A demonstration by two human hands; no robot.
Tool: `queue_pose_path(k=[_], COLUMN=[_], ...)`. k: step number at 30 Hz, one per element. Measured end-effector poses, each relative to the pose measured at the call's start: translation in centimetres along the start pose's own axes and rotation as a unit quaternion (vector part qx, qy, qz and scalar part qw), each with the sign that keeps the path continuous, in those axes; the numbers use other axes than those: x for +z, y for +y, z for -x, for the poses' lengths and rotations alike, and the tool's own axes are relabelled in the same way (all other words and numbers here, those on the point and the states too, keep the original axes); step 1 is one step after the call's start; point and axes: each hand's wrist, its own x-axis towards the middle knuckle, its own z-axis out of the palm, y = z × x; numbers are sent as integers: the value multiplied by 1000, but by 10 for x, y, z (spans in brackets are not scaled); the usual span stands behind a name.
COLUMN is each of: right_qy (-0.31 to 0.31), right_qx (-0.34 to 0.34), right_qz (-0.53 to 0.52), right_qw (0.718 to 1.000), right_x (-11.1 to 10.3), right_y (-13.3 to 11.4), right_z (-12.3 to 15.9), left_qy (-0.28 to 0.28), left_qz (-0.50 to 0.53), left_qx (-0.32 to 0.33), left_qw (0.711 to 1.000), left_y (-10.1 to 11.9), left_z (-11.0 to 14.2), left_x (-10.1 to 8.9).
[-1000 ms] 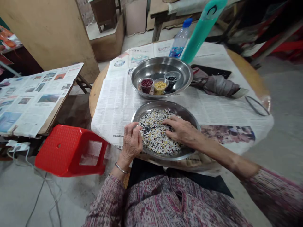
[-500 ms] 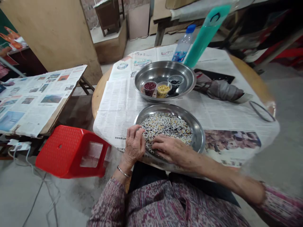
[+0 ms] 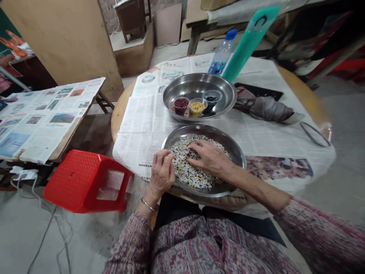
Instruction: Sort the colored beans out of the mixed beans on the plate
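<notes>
A shallow round steel basin (image 3: 238,158) held mixed white, black and yellow grains (image 3: 199,179) on the newspaper-covered round wooden counter (image 3: 142,125).
The right hand (image 3: 210,159) touched the grains, thumb and fingers apart; the left hand (image 3: 161,174) rested at the left rim, fingers curled close together, though whether clamped I could not tell. Beyond stood another steel basin (image 3: 226,91) with clear plastic cups.
</notes>
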Motion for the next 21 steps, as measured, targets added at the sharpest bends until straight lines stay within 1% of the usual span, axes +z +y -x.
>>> queue_pose_path(k=[3, 5, 8, 11, 14, 17, 19, 21], right_qy=[-26, -47, -80, -93, -83, -61, -37, -14], right_qx=[-46, -58, -83, -141, -210, -255, -255, -235], right_qz=[-60, -88, -132, -158, -134, -79, -42, -12], right_qw=[997, 993, 985, 973, 965, 962, 965, 972], right_x=[5, 5, 0, -5, -5, 1, 4, 7], right_y=[-10, -13, -12, -16, -27, -33, -31, -22], right_z=[-3, -1, 12, 31, 38, 27, 13, 0], left_qy=[-3, -3, -1, -7, -12, -7, -4, -1], left_qz=[-2, -3, -4, -4, -5, -7, -9, -10], left_qx=[-4, -4, 0, -2, -6, -5, -4, -4], left_qw=[1000, 1000, 1000, 1000, 1000, 1000, 1000, 1000], left_y=[0, -1, -1, -1, -1, -1, -1, -1], left_z=[0, 0, 0, 0, 0, 0, 0, 0], left_x=[0, 0, 0, 0, 0, 0, 0, 0])
